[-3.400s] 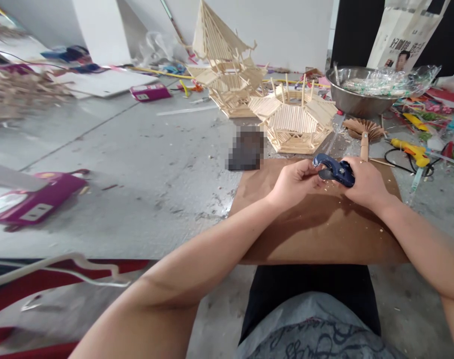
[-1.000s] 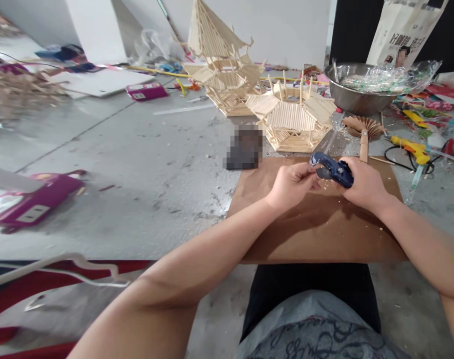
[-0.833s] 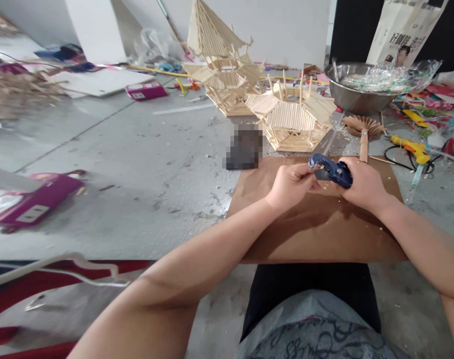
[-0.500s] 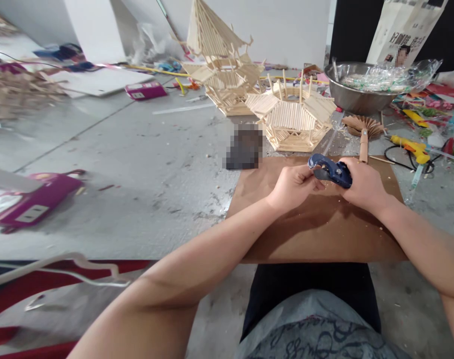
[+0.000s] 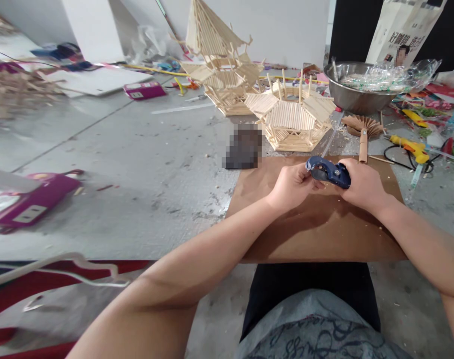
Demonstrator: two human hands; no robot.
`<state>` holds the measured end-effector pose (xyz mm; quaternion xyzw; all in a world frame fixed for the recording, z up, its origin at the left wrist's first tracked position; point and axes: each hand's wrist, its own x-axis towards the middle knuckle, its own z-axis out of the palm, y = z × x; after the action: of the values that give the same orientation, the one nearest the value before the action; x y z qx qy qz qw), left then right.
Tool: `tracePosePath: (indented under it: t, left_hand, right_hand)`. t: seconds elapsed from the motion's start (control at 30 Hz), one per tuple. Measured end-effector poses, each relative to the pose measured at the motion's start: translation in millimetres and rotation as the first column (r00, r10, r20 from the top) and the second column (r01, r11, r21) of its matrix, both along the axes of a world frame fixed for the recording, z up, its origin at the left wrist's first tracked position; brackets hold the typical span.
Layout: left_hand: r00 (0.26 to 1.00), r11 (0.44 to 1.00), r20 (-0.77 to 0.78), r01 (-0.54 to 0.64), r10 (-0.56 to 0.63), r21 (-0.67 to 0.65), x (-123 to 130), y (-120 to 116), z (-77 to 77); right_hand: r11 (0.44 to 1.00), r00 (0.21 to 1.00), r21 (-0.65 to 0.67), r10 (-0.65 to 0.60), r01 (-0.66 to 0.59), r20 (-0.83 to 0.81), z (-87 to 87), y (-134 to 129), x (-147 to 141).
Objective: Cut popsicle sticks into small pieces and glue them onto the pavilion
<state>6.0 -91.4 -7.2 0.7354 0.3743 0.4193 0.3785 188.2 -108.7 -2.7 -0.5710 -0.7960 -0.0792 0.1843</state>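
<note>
Blue cutter point(image 5: 337, 173): it has edged a little to the left over the last second, its curved end coming slightly nearer the opposite fingertips; otherwise the pose is almost the same.
Meaning of the shift: probably a fine adjustment in close two-handed work. No newly cut piece can be made out, so whether a cut has been made cannot be told.
Right hand point(image 5: 363, 182): wrapped around the cutter's handle end, firmly by the look of it.
Left hand point(image 5: 291, 187): fingers drawn together in a narrow pinch at the cutter's curved end; whether they grip a small piece there cannot be told.
Cutter's place: between the two hands, apparently raised over the brown sheet point(image 5: 324, 239), nearer its far edge than its near one and slightly right of its middle.
Sheet's far edge: the hexagonal stick model point(image 5: 290, 117) stands just beyond it; the paper fan point(image 5: 361, 123) has its handle reaching that edge toward the right corner.
Sheet's far right corner: the yellow glue gun point(image 5: 412, 148) lies outside it, on the grey table point(image 5: 155, 164).
</note>
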Motion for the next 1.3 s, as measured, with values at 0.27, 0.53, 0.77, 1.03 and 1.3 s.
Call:
tracePosePath:
  t: [0.27, 0.53, 0.77, 1.03, 1.3]
  left_hand:
    - [0.984, 0.991, -0.115, -0.132, 0.135, 0.038, -1, 10, -4.2]
    - [0.978, 0.987, -0.142, -0.142, 0.151, 0.073, -4, 15, -6.3]
    - [0.986, 0.993, -0.117, -0.110, 0.115, 0.053, -3, 17, -9.1]
    - [0.990, 0.993, -0.093, -0.107, 0.110, 0.044, -2, 13, -7.2]
    - [0.996, 0.992, 0.050, -0.074, 0.079, -0.100, 1, 7, -2.1]
  right_hand:
    - [0.951, 0.929, 0.101, -0.306, 0.291, 0.208, 9.7, 31, 47]
    - [0.932, 0.840, 0.051, -0.346, 0.359, 0.417, 14.1, 37, 56]
    - [0.941, 0.865, 0.082, -0.334, 0.328, 0.375, 7.2, 41, 61]
    - [0.956, 0.959, 0.243, -0.214, 0.166, 0.184, 3.2, 40, 61]
    - [0.995, 0.999, 0.092, 0.039, -0.038, -0.014, 5.3, 22, 30]
